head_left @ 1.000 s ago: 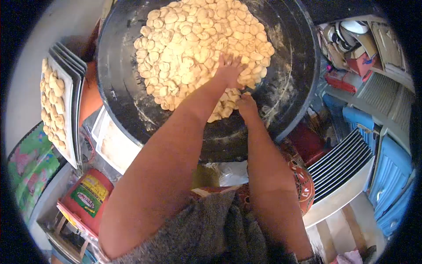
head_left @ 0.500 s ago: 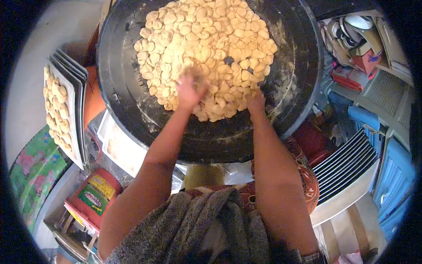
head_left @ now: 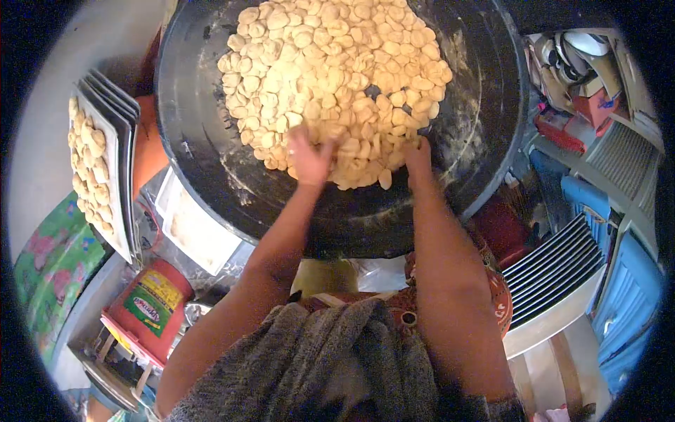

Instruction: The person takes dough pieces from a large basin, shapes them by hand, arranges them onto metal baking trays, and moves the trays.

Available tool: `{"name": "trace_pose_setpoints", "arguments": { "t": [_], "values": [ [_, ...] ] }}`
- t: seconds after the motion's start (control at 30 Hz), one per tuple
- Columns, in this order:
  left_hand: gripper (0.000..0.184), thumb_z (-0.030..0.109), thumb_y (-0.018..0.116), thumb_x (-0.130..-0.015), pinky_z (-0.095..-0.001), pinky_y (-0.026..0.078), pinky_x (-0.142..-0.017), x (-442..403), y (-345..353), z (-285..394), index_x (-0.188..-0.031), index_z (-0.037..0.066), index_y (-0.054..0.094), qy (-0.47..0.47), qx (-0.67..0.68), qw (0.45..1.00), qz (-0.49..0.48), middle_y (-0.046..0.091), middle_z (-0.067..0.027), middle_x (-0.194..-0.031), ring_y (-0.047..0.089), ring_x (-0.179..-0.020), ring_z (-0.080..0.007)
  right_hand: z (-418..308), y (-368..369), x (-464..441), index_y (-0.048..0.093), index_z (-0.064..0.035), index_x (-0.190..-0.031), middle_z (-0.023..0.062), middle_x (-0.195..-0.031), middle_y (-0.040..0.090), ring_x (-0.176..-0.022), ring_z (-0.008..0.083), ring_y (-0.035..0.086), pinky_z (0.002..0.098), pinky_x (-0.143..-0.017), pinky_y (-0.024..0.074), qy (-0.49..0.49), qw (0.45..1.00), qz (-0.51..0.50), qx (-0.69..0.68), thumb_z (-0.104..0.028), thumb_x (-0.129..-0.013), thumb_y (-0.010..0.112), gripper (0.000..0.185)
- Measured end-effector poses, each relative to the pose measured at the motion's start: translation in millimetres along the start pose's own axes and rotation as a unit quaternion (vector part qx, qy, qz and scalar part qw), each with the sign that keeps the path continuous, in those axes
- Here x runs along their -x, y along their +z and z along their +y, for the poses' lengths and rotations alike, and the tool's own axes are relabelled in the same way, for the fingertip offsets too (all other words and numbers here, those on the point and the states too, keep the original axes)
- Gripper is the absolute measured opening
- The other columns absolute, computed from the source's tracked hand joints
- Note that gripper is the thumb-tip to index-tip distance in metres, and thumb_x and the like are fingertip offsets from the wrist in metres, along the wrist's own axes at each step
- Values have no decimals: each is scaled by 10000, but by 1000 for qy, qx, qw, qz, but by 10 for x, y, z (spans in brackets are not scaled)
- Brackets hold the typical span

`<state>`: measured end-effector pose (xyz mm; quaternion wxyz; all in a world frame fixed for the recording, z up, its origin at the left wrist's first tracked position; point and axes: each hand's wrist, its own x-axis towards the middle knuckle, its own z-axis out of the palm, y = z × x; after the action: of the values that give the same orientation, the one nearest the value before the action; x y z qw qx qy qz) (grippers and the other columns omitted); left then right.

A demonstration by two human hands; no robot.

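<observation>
A broad heap of small rounded dough pieces (head_left: pixel 309 77) fills the middle of a large round black basin (head_left: pixel 204 133). My left hand (head_left: pixel 311 156) is at the near edge of the heap, thumb and fingers apart, touching the pieces there. On the heap's near right edge rests my right hand (head_left: pixel 419 160). Its fingers point away from me and touch the dough, with the tips partly hidden. No single piece shows gripped in either hand. Pale floury smears mark the basin's inner wall.
At left stand upright stacked trays (head_left: pixel 119 162), the front one bearing dough pieces. Below are a white sheet (head_left: pixel 200 225) and a red container (head_left: pixel 151 309). A slatted metal rack (head_left: pixel 552 274) and blue plastic furniture (head_left: pixel 629 302) stand at right. A cluttered box (head_left: pixel 573 63) sits upper right.
My left hand has shifted slightly right and nearer me along the heap's edge. My right hand has moved a little right. The camera view has shifted slightly.
</observation>
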<state>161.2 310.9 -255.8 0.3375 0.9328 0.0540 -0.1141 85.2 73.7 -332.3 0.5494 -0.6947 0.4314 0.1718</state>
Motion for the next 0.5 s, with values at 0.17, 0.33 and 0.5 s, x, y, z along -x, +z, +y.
{"name": "trace_pose_setpoints", "arguments": {
  "t": [0.17,0.33,0.5],
  "values": [
    [896,655,535,-778,-627,150,-1049,170,847,-821,-1442,146,216,-154,-112,979,-75,41,-278,-1481,44,-1332,-525,-269,-28,18,164,-64,-1446,204,-1396,347,-1217,294,426,385,-983,376,153,971,24,-183,-330,-803,639,843],
    [919,607,611,-759,-526,200,-1070,653,598,566,-1398,47,264,-147,-17,978,-144,160,-319,-1411,192,-1301,-480,-443,-18,164,162,-59,-1447,176,-1400,359,-1234,294,417,378,-990,371,78,994,-51,-61,-389,-816,626,850],
    [829,498,614,-814,-427,341,-994,469,391,444,-1360,-21,267,-109,95,989,-24,341,-270,-1271,365,-1202,-393,112,89,-320,216,-47,-1433,137,-1387,396,-1239,296,414,365,-998,364,86,966,-238,58,-461,-802,638,864]
  ]
}}
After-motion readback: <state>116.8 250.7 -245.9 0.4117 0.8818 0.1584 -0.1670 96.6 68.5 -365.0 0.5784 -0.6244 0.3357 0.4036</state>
